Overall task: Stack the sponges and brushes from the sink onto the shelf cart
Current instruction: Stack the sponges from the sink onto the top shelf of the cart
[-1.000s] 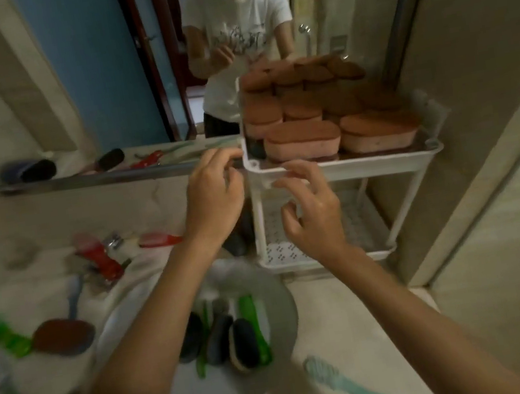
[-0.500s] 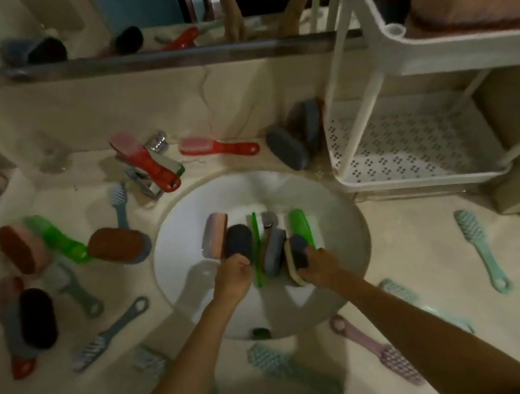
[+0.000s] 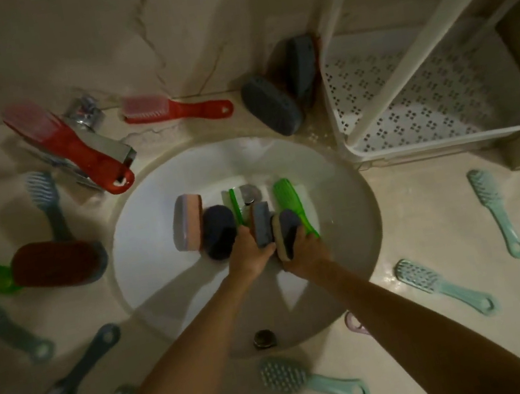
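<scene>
Both my hands are down in the white sink (image 3: 163,280). My left hand (image 3: 248,253) grips a grey sponge (image 3: 262,222) standing on edge. My right hand (image 3: 305,252) grips a dark sponge with a tan base (image 3: 286,230). Beside them in the basin lie a pink and grey sponge (image 3: 187,222), a dark blue sponge (image 3: 220,235), a thin green brush (image 3: 236,205) and a wide green brush (image 3: 289,199). The white shelf cart (image 3: 359,147) stands at the right; its perforated lower shelf shows nothing on it.
Two grey sponges (image 3: 272,109) lean by the wall beside the cart. Red brushes (image 3: 176,108) lie near the tap (image 3: 98,133). Several teal, blue and pink brushes (image 3: 443,287) are scattered over the counter. A brown sponge (image 3: 54,263) lies left of the sink.
My view dropped from the cart's top shelf to the sink. Both hands came down from the cart into the basin, and each now grips a sponge.
</scene>
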